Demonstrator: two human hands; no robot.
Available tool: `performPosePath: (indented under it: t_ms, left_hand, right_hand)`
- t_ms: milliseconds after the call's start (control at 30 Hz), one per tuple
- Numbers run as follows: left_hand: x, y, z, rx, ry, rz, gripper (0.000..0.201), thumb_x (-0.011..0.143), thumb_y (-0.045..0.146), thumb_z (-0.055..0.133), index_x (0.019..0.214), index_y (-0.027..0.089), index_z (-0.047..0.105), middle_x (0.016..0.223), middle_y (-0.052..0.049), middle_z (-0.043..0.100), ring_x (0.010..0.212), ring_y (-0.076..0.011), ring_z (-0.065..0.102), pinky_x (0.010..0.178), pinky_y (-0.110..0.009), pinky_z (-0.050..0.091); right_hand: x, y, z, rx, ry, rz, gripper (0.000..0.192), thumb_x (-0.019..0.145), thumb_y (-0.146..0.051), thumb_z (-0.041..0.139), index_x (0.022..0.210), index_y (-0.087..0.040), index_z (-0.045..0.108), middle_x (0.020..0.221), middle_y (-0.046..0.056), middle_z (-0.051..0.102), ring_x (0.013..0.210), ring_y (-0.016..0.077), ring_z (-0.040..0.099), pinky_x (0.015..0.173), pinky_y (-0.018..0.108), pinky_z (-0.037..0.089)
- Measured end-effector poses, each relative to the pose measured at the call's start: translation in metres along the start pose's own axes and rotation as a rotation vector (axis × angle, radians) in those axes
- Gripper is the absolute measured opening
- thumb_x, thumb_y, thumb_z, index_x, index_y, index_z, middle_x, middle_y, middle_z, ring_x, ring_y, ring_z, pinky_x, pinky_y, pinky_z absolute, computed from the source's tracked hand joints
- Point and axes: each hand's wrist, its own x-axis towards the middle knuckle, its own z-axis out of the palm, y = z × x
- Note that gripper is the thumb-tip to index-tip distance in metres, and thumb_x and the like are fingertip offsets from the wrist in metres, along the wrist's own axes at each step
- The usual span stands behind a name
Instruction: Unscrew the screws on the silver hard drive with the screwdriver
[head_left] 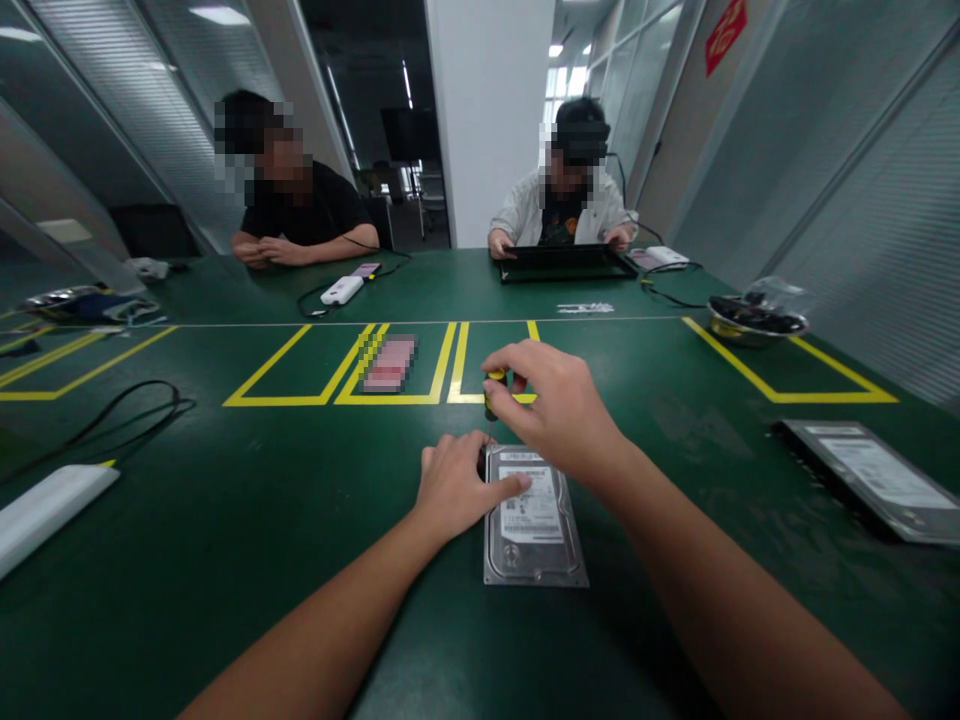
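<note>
A silver hard drive [534, 555] with a white label lies flat on the green table in front of me. My left hand [456, 485] grips its far left side, thumb pressed on the label and the other fingers over the left edge. Above the far left corner, my right hand [559, 400] pinches the handle of a small black-and-yellow screwdriver [491, 400]. The screwdriver stands nearly upright with its thin shaft pointing down at that corner. Whether its tip sits in a screw is too small to tell.
Another hard drive [874, 480] lies at the right. Farther back right stands a metal bowl [757, 325] of dark parts. Yellow tape [277, 402] marks boxes around a pixelated phone [390, 363]. A white power bank [52, 515] is at left. Two people sit opposite, one holding a black frame [566, 277].
</note>
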Motion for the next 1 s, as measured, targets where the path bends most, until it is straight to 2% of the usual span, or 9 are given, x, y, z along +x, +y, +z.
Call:
performPosePath:
  t_ms: [200, 333, 533, 733, 833, 1000]
  left_hand:
    - [0.000, 0.000, 0.001, 0.002, 0.009, 0.009, 0.060, 0.072, 0.078, 0.059, 0.096, 0.023, 0.061, 0.091, -0.005, 0.067, 0.093, -0.0318, 0.054, 0.077, -0.039, 0.034]
    - [0.001, -0.001, 0.002, 0.000, 0.026, 0.014, 0.058, 0.071, 0.077, 0.062, 0.092, 0.023, 0.060, 0.088, -0.004, 0.066, 0.090, -0.0311, 0.054, 0.075, -0.039, 0.034]
    - [0.001, -0.002, 0.003, -0.012, 0.024, 0.017, 0.059, 0.072, 0.077, 0.060, 0.093, 0.022, 0.060, 0.089, -0.005, 0.066, 0.090, -0.0310, 0.054, 0.075, -0.039, 0.034]
    - [0.000, -0.003, 0.003, -0.010, 0.025, 0.028, 0.058, 0.073, 0.076, 0.060, 0.097, 0.023, 0.061, 0.090, -0.004, 0.066, 0.090, -0.0303, 0.054, 0.075, -0.038, 0.034]
    - [-0.002, -0.006, 0.002, 0.000, 0.018, 0.044, 0.056, 0.077, 0.073, 0.059, 0.103, 0.023, 0.062, 0.091, -0.005, 0.067, 0.091, -0.0294, 0.054, 0.076, -0.038, 0.034]
    - [-0.005, -0.011, 0.001, -0.017, 0.003, 0.083, 0.058, 0.082, 0.069, 0.056, 0.118, 0.024, 0.060, 0.098, -0.005, 0.067, 0.094, -0.0293, 0.054, 0.078, -0.038, 0.035]
  right_hand:
    - [0.000, 0.002, 0.004, 0.049, 0.027, 0.021, 0.015, 0.088, -0.029, 0.067, 0.094, -0.016, 0.066, 0.095, 0.004, 0.062, 0.087, 0.0151, 0.057, 0.077, 0.027, 0.043]
    - [0.000, 0.002, 0.004, -0.002, 0.051, 0.034, 0.009, 0.088, -0.025, 0.067, 0.086, -0.017, 0.064, 0.088, 0.003, 0.061, 0.084, 0.0152, 0.056, 0.074, 0.027, 0.041]
    - [-0.001, 0.002, 0.005, -0.028, 0.066, 0.023, 0.009, 0.088, -0.020, 0.063, 0.095, -0.016, 0.062, 0.093, 0.003, 0.064, 0.082, 0.0157, 0.056, 0.076, 0.028, 0.041]
    - [0.000, 0.004, 0.005, -0.024, 0.057, 0.041, 0.011, 0.089, -0.028, 0.066, 0.091, -0.017, 0.063, 0.093, 0.004, 0.061, 0.086, 0.0163, 0.055, 0.076, 0.028, 0.041]
    - [0.000, 0.004, 0.005, -0.059, 0.064, 0.047, 0.008, 0.089, -0.025, 0.065, 0.087, -0.018, 0.063, 0.089, 0.003, 0.059, 0.084, 0.0164, 0.054, 0.073, 0.028, 0.040]
    - [0.000, 0.002, 0.004, -0.055, 0.063, 0.026, 0.006, 0.089, -0.020, 0.062, 0.094, -0.018, 0.061, 0.092, 0.003, 0.062, 0.085, 0.0162, 0.054, 0.077, 0.028, 0.040]
